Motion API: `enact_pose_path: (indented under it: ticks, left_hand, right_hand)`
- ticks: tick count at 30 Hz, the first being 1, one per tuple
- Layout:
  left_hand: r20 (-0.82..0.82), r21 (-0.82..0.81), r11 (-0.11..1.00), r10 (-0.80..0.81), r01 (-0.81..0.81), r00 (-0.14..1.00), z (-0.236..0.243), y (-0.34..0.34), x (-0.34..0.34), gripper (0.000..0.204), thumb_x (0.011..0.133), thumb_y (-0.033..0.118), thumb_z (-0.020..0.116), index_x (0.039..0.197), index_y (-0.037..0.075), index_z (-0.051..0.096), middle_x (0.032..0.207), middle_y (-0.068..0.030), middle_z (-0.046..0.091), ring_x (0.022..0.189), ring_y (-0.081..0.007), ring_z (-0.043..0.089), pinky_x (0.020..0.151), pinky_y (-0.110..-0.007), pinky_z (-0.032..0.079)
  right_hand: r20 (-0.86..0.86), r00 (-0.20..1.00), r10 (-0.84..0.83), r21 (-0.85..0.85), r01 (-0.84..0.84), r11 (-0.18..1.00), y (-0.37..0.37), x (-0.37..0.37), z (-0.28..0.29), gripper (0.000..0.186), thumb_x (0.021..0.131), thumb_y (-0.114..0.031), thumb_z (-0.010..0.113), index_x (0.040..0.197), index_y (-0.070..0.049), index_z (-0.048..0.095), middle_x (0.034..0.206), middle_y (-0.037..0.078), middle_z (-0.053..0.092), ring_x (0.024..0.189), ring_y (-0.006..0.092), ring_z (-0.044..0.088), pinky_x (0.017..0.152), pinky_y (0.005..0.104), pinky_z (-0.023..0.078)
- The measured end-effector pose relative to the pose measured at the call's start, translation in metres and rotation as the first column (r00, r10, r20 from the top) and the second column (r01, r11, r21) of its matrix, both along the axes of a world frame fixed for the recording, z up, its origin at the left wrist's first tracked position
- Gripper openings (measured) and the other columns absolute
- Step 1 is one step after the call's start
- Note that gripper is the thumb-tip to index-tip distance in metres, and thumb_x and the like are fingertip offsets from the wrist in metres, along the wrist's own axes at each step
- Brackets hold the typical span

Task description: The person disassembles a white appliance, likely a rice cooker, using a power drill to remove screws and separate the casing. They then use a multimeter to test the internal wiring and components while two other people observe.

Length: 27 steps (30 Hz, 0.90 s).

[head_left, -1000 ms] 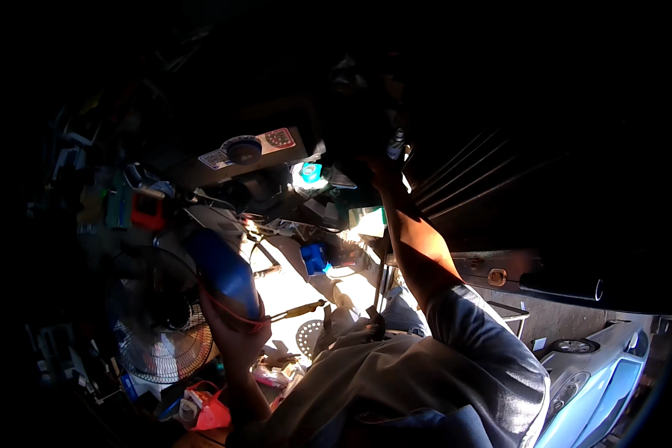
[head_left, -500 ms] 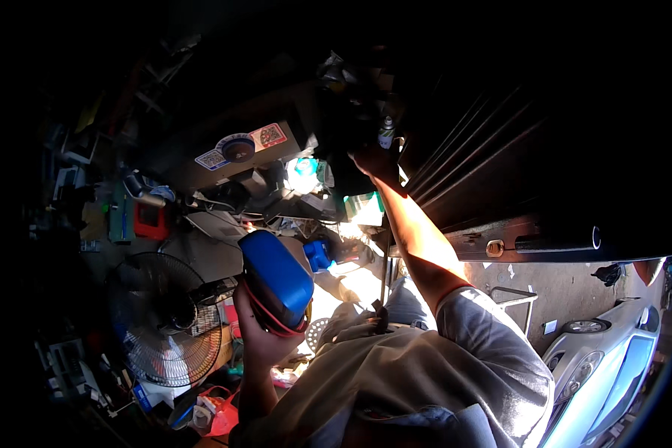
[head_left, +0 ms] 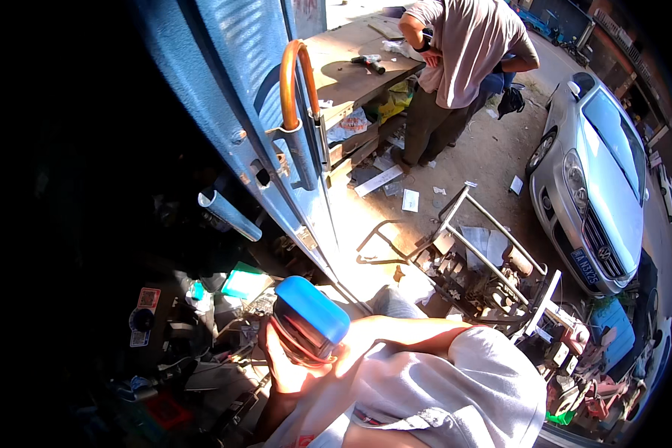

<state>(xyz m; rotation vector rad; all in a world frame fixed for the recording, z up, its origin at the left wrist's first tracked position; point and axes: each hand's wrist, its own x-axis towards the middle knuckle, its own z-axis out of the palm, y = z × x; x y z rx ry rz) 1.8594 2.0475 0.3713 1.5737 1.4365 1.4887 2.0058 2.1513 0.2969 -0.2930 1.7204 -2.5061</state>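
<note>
left hand [head_left: 285, 367], lower middle of frame: fingers curled round lower left side of blue-topped box [head_left: 312, 310], gripping it; box tilted, red cord round its dark lower part. right hand [head_left: 342, 358]: at box's right side, mostly hidden; cannot tell whether open or closed. right forearm [head_left: 411, 336] crosses from sleeve toward box. metal frame [head_left: 493, 257] right of centre. blue metal door [head_left: 235, 97] upper left of centre. bench [head_left: 347, 84] upper centre, person [head_left: 463, 56] beside it.
</note>
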Motion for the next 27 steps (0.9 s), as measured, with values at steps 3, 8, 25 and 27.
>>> enact_pose_path:
  ticks: [3, 8, 25, 27]
  left_hand:
    - [-0.334, 0.083, 0.997, 0.024, 0.004, 0.942, 0.006, 0.041, 0.045, 0.119, 0.056, 0.041, 0.094, 0.143, -0.006, 0.028, 0.135, -0.0255, 0.039, 0.124, -0.0403, 0.043, 0.102, -0.05, 0.039]
    - [-0.513, -0.012, 0.999, -0.049, 0.049, 0.857, 0.0, 0.127, 0.118, 0.113, 0.055, 0.021, 0.089, 0.148, 0.001, 0.027, 0.136, -0.0245, 0.038, 0.124, -0.0419, 0.041, 0.104, -0.053, 0.036]
    - [-0.687, -0.283, 0.858, -0.493, 0.429, 0.534, -0.05, 0.352, 0.289, 0.109, 0.057, 0.023, 0.08, 0.152, 0.014, 0.027, 0.131, -0.0229, 0.039, 0.124, -0.0406, 0.039, 0.108, -0.052, 0.024]
    - [-0.743, -0.253, 0.825, -0.5, 0.505, 0.445, -0.056, 0.389, 0.299, 0.111, 0.055, 0.024, 0.082, 0.151, 0.015, 0.028, 0.129, -0.0235, 0.041, 0.124, -0.041, 0.04, 0.107, -0.052, 0.025]
  right_hand:
    - [0.074, 0.982, -0.171, 0.057, 0.167, 0.984, 0.009, 0.061, -0.001, 0.046, 0.09, -0.031, 0.071, 0.122, -0.001, 0.061, 0.114, 0.01, 0.065, 0.105, 0.0163, 0.056, 0.091, 0.0328, 0.046]
    - [0.113, 0.665, -0.738, 0.159, 0.722, 0.674, 0.035, 0.19, 0.02, 0.036, 0.1, -0.034, 0.056, 0.086, -0.002, 0.068, 0.077, 0.002, 0.067, 0.07, 0.0082, 0.059, 0.065, 0.0262, 0.049]
    - [-0.074, -0.664, -0.744, 0.759, 0.446, -0.474, 0.139, 0.575, 0.06, 0.037, 0.099, -0.033, 0.057, 0.081, -0.001, 0.065, 0.058, -0.004, 0.049, 0.052, 0.0054, 0.039, 0.048, 0.0245, 0.032]
    - [-0.025, -0.778, -0.628, 0.647, 0.467, -0.603, 0.146, 0.598, 0.073, 0.036, 0.1, -0.034, 0.055, 0.082, -0.005, 0.064, 0.056, -0.007, 0.043, 0.048, 0.0026, 0.034, 0.045, 0.0217, 0.028]
